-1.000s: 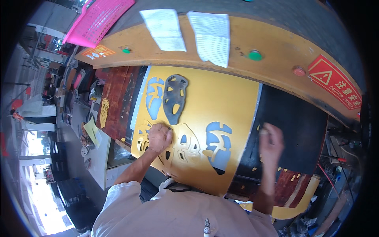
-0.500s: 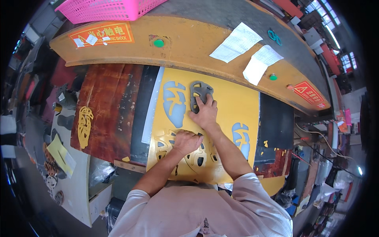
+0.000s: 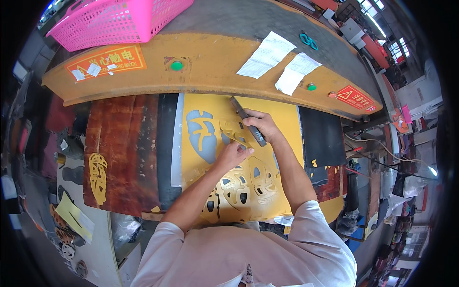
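Note:
My right hand (image 3: pixel 262 125) grips a dark grey cutting die (image 3: pixel 246 119), tipped up on its edge above a yellow sheet (image 3: pixel 282 119). Just left of the die, a yellow cut-out piece (image 3: pixel 231 128) with openings is partly raised. The fingers of my left hand (image 3: pixel 234 156) are closed on its near end, though the fingertips are partly hidden. Left of it, a shoe-upper-shaped hole (image 3: pixel 202 138) in the sheet shows pale grey underneath. Nearer my body, the sheet bears several more cut shapes and holes.
Across the far side runs an orange machine beam (image 3: pixel 210 67) with green buttons, papers (image 3: pixel 267 55) and warning labels. On top are a pink basket (image 3: pixel 114 24) and teal scissors (image 3: pixel 309 41). Another yellow cut piece (image 3: pixel 98 177) lies on the reddish-brown board (image 3: pixel 124 143) at left; small scraps lie at right.
The die lay flat on the sheet and is now lifted and tipped on edge in my right hand. My left hand has moved forward to the cut piece. The whole view has shifted.

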Demonstrator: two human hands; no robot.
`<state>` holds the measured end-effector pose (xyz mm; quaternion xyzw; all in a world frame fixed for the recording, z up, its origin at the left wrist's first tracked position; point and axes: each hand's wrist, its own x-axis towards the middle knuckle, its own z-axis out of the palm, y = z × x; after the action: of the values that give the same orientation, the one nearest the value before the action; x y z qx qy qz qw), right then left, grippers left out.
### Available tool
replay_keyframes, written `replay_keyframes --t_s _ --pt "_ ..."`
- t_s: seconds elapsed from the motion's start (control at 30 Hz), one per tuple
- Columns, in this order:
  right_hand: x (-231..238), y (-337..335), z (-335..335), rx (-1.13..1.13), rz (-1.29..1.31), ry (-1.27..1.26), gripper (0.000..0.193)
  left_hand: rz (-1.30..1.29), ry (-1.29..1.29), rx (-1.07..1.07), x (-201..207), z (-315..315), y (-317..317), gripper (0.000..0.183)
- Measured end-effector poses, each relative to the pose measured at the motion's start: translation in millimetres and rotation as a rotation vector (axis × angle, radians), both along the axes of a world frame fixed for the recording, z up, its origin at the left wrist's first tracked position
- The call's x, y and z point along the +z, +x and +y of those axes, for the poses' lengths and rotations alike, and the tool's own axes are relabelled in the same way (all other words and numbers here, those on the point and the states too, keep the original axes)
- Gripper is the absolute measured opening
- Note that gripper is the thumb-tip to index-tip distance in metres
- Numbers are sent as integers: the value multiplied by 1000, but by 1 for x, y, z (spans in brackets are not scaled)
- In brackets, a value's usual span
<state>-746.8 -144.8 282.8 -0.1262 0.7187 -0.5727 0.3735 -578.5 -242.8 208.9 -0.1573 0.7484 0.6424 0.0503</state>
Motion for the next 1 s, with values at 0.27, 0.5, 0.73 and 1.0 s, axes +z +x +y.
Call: replay_keyframes --t_s 0.27,0.5,0.73,1.0 --pt "-10 -4 35 -86 27 -107 63 -172 963 496 -2 9 -5 30" --pt "-33 44 62 -310 116 -285 64 -68 1204 634 -25 -43 11 25" --pt "-62 52 86 -195 1024 328 59 18 1525 551 -10 -42 17 31" --pt "-44 14 55 -50 746 104 35 -249 702 385 5 22 31 34"
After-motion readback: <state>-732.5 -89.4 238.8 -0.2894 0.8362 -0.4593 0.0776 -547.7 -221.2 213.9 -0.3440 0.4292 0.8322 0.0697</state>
